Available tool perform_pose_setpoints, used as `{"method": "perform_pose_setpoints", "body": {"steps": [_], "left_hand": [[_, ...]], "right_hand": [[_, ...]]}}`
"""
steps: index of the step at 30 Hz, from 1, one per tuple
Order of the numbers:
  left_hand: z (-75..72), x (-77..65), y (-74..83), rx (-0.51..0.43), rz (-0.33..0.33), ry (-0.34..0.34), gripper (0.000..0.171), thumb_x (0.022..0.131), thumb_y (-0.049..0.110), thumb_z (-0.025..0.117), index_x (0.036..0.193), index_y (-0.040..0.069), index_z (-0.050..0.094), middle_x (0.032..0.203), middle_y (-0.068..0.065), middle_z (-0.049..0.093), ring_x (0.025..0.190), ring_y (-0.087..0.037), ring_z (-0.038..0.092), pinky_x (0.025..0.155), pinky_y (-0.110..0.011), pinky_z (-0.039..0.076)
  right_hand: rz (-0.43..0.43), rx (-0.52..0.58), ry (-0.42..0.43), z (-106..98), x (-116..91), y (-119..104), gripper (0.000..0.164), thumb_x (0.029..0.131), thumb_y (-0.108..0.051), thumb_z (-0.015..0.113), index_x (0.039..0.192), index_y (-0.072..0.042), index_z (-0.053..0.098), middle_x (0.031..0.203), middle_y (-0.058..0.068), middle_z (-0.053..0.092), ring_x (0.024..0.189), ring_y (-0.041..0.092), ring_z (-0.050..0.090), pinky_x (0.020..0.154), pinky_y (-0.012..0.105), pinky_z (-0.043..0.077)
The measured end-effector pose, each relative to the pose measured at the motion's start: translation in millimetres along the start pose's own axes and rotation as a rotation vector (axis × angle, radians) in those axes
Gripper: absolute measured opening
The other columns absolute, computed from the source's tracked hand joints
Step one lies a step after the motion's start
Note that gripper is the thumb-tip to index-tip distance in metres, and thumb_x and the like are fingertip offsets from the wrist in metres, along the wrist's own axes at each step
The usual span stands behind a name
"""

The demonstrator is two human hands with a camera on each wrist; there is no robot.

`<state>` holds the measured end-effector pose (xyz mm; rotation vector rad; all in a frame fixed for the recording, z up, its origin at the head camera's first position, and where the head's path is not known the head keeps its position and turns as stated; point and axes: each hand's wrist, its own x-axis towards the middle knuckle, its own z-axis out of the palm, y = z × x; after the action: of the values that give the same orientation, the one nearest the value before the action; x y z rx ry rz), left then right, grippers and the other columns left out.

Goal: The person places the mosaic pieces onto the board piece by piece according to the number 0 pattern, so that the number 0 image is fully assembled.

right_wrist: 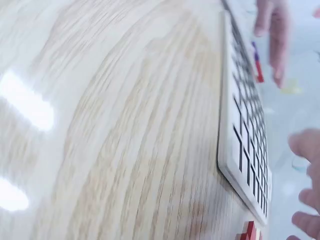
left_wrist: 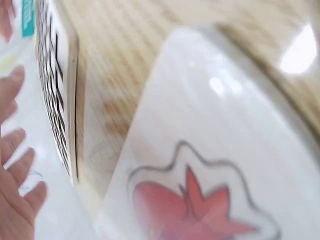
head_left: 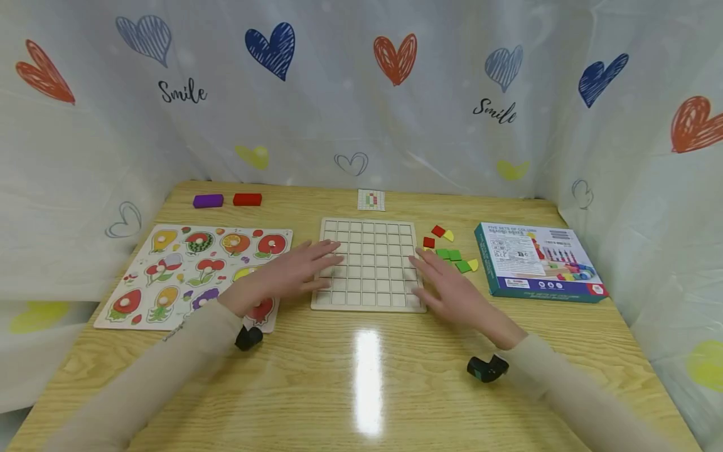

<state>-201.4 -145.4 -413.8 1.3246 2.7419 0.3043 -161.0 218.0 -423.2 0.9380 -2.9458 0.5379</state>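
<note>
The wooden grid board (head_left: 369,267) lies flat at the middle of the surface (head_left: 305,389), between both hands. The left hand (head_left: 294,270) reaches in over its left edge, the right hand (head_left: 452,289) over its right edge; on both, the fingers are extended and spread apart, holding nothing. Both forearms, in cream sleeves (head_left: 186,351), come in at a slant from the lower corners, with a black wrist device (head_left: 487,368) at each wrist.

Beside the right hand lie red tiles (head_left: 429,242), green tiles (head_left: 454,255) and yellow pieces (head_left: 473,265), then a teal-edged box (head_left: 536,260). A fruit puzzle board (head_left: 183,317) sits partly under the left hand and forearm. Farther back are a small pattern card (head_left: 371,200), a purple block (head_left: 208,201) and a red block (head_left: 247,199). The surface is light wood grain with a bright reflection, enclosed by white cloth (head_left: 339,94) printed with hearts and "Smile".

The wrist views show the grid board's thickness and the hands raised above it; the left one also magnifies a corner of the fruit puzzle board, blurred.
</note>
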Motion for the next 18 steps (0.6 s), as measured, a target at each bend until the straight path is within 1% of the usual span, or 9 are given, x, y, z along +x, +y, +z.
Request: {"method": "perform_pose_setpoints", "body": {"steps": [1,4,5,7,10,12,14,18], "left_hand": [[0.0,0.1,-2.8,-0.074,-0.041,0.009,0.06,0.096,0.036,0.062,0.148,0.011,0.043,0.158,-0.012,0.029,0.145,-0.032,0.025,0.115,-0.052,0.025],[0.5,1.5,-9.6,-0.277,-0.165,0.035,0.058,0.094,0.029,0.067,0.144,0.007,0.048,0.156,-0.014,0.032,0.142,-0.034,0.031,0.112,-0.052,0.031],[1.0,2.5,-11.7,-0.329,-0.202,0.046,0.056,0.093,0.027,0.068,0.143,0.006,0.049,0.155,-0.014,0.033,0.141,-0.035,0.032,0.111,-0.052,0.033],[1.8,5.0,-15.7,-0.405,-0.263,0.079,0.054,0.092,0.024,0.069,0.14,0.005,0.052,0.152,-0.015,0.037,0.139,-0.036,0.034,0.11,-0.053,0.033],[3.7,8.4,-22.2,-0.448,-0.317,0.128,0.05,0.091,0.019,0.071,0.135,0.003,0.056,0.148,-0.018,0.042,0.136,-0.038,0.037,0.11,-0.053,0.032],[3.4,10.0,-25.1,-0.461,-0.327,0.149,0.047,0.09,0.016,0.072,0.132,0.001,0.059,0.145,-0.02,0.044,0.135,-0.039,0.038,0.11,-0.054,0.032],[2.9,11.3,-26.7,-0.471,-0.321,0.157,0.044,0.089,0.014,0.073,0.129,-0.001,0.061,0.143,-0.021,0.045,0.133,-0.04,0.039,0.11,-0.054,0.032],[1.0,13.6,-28.0,-0.472,-0.322,0.143,0.041,0.089,0.012,0.072,0.126,-0.001,0.063,0.141,-0.021,0.047,0.132,-0.04,0.041,0.109,-0.054,0.033]], "right_hand": [[0.05,0.062,0.046,-0.5,-1.3,2.3,0.059,0.099,-0.031,0.057,0.15,-0.006,0.038,0.155,0.016,0.033,0.142,0.037,0.029,0.113,0.054,0.027],[0.19,0.2,0.17,-1.6,-5.8,10.4,0.049,0.099,-0.024,0.059,0.141,-0.002,0.048,0.144,0.019,0.048,0.132,0.037,0.044,0.106,0.055,0.037],[0.227,0.232,0.204,-1.9,-7.4,13.5,0.047,0.098,-0.022,0.059,0.139,-0.001,0.05,0.14,0.02,0.051,0.128,0.038,0.048,0.103,0.055,0.04],[0.288,0.28,0.246,-2.5,-10.2,19.1,0.043,0.099,-0.02,0.059,0.136,0.0,0.053,0.135,0.02,0.054,0.122,0.038,0.052,0.099,0.054,0.044],[0.351,0.323,0.27,-2.2,-13.6,27.0,0.041,0.098,-0.017,0.059,0.134,0.001,0.054,0.132,0.021,0.055,0.117,0.036,0.055,0.096,0.051,0.048],[0.383,0.337,0.27,-1.5,-15.1,30.9,0.04,0.098,-0.016,0.06,0.134,0.002,0.054,0.13,0.02,0.056,0.116,0.035,0.055,0.095,0.05,0.049],[0.409,0.334,0.261,-0.4,-16.3,34.1,0.04,0.098,-0.015,0.06,0.133,0.002,0.055,0.126,0.02,0.057,0.113,0.034,0.056,0.094,0.049,0.05],[0.434,0.31,0.24,0.8,-19.1,35.6,0.038,0.096,-0.012,0.061,0.131,0.003,0.056,0.121,0.02,0.059,0.108,0.033,0.057,0.091,0.049,0.051]]}}
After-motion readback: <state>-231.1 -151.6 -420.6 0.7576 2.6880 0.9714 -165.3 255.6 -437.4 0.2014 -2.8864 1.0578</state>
